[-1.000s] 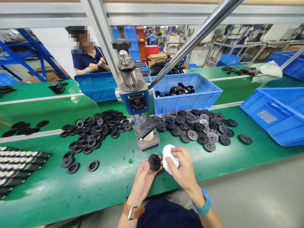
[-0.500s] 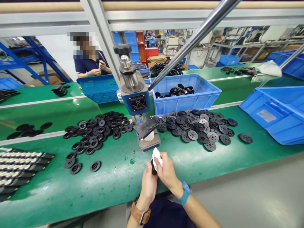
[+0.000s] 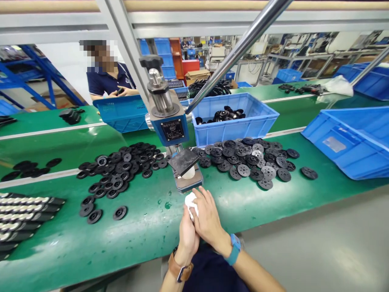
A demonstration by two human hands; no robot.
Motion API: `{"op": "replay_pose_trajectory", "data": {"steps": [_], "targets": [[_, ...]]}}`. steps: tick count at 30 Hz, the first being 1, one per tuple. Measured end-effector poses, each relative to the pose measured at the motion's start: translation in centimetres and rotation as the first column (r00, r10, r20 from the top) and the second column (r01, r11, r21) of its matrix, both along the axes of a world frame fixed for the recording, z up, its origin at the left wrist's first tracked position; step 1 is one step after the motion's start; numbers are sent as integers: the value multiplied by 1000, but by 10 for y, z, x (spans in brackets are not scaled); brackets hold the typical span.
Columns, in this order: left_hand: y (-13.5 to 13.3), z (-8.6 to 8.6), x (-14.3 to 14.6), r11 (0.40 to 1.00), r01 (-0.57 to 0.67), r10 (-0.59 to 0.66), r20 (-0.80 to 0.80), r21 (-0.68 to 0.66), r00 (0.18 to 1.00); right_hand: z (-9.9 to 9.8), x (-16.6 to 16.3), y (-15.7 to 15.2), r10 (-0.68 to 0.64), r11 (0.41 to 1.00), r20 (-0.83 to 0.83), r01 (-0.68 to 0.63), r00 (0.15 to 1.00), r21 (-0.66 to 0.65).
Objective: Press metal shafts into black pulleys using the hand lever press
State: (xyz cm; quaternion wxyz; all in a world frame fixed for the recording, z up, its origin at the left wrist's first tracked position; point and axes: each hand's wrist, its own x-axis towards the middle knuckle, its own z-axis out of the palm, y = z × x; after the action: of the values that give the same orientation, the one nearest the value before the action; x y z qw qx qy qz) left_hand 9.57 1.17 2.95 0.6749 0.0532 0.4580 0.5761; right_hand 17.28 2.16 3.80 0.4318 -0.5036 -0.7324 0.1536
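Note:
My two hands meet at the front edge of the green bench (image 3: 136, 235). My right hand (image 3: 206, 221) is closed over a white cloth (image 3: 190, 201) and presses it against my left hand (image 3: 186, 237). My left hand is cupped shut under the cloth; what it holds is hidden. Just beyond them stands a blue hand press (image 3: 170, 129) with a long steel lever (image 3: 237, 52) and a grey base (image 3: 189, 183). A pile of small black discs (image 3: 121, 168) lies left of the press. A pile of larger black and grey discs (image 3: 252, 162) lies to its right.
A blue bin (image 3: 234, 129) with black parts stands behind the right pile. A large blue crate (image 3: 355, 142) sits far right. Black and white strips (image 3: 24, 215) lie at the left edge. Across the belt a person (image 3: 106, 77) works behind a blue basket (image 3: 121, 111).
A second ago my left hand showed a black disc beside the cloth. Since then my hands have closed together, the cloth covers the disc, and they have shifted slightly left.

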Motion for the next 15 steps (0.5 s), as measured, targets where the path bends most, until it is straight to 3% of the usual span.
{"op": "replay_pose_trajectory", "data": {"steps": [5,9,12,15], "targets": [[-3,-5,-1,989,22,4,-168,149,986,-11,2,15,-188,978,-161,169,969,-124],[-1,8,-11,958,54,-18,-129,280,991,-6,36,31,-294,948,-230,253,928,-191],[2,14,-13,964,66,-50,-69,257,996,6,48,28,-264,962,-263,233,928,-145],[3,11,-9,981,33,-25,-48,190,999,15,37,13,-116,993,-177,118,977,-2]]}}
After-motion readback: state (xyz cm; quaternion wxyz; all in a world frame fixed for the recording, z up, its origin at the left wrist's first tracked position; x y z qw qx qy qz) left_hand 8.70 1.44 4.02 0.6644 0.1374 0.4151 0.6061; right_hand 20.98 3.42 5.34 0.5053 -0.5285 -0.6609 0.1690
